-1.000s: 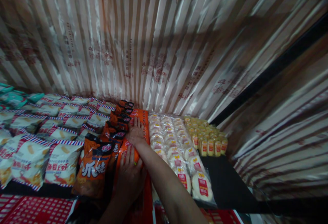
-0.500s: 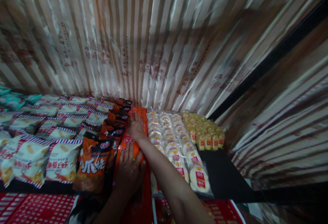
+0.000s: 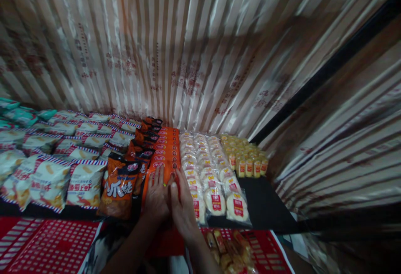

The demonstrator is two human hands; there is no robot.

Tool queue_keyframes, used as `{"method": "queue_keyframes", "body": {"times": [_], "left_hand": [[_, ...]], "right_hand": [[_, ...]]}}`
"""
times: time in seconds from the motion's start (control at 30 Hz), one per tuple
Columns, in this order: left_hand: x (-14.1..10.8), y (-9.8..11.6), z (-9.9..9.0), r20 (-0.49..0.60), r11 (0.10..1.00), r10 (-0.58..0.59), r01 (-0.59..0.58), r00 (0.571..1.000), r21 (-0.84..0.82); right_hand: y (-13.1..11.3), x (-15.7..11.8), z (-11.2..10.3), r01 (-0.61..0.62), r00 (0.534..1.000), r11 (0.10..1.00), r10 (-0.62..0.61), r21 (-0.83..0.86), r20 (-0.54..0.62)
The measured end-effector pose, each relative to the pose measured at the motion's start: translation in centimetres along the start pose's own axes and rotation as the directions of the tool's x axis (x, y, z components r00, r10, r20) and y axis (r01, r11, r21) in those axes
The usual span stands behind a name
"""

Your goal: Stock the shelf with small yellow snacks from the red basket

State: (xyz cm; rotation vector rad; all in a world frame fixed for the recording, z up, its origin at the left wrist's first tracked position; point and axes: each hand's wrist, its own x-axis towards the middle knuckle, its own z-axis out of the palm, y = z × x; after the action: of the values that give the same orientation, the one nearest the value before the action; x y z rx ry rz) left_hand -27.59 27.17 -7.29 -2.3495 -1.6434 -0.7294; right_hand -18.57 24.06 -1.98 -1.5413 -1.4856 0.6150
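Note:
A row of overlapping orange packets (image 3: 167,144), each with a round white-edged logo, runs from the curtain to the shelf's front. On its near left part lies my left hand (image 3: 156,199), fingers stretched out and flat. My right hand (image 3: 183,207) is at the near right edge of the same row, fingers extended, thumb close to my left hand. Left of the row stand orange-and-black snack bags (image 3: 116,190). Clear-wrapped round white cakes (image 3: 215,199) lie in columns to the right, beside my right hand. The near end of the orange row is partly hidden by my hands.
White snack bags (image 3: 86,182) fill the left, with green packs (image 3: 23,115) beyond. Small yellow packets (image 3: 249,167) stand at right on the black shelf (image 3: 266,203). Red baskets (image 3: 50,244) sit below, one with wrapped pastries (image 3: 230,251). A striped curtain (image 3: 175,48) hangs behind.
My right hand has drawn back from the far part of the orange row to its near right edge. My left hand stays on the near part. The view has shifted slightly.

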Motion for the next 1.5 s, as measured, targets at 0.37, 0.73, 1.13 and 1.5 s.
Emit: {"method": "queue_keyframes", "body": {"times": [0.37, 0.73, 1.13, 1.5], "left_hand": [[1.0, 1.2, -1.7, 0.085, 0.993, -0.112, 0.115, 0.99, -0.039], [0.8, 0.9, -1.1, 0.029, 0.999, -0.029, 0.028, 0.999, 0.042], [0.9, 0.9, -1.7, 0.03, 0.999, -0.033, 0.032, 0.999, 0.02], [1.0, 0.5, -1.8, 0.034, 1.0, -0.02, 0.019, 0.999, 0.022]], "right_hand": [[6.5, 2.8, -9.7, 0.311, 0.929, 0.744, -0.368, -0.591, 0.025], [6.5, 7.7, -9.2, 0.445, 0.895, 0.55, -0.279, -0.706, 0.347], [6.4, 7.5, -8.5, 0.423, 0.906, 0.563, -0.278, -0.709, 0.32], [5.8, 7.3, -7.9, 0.394, 0.919, 0.577, -0.259, -0.715, 0.298]]}}
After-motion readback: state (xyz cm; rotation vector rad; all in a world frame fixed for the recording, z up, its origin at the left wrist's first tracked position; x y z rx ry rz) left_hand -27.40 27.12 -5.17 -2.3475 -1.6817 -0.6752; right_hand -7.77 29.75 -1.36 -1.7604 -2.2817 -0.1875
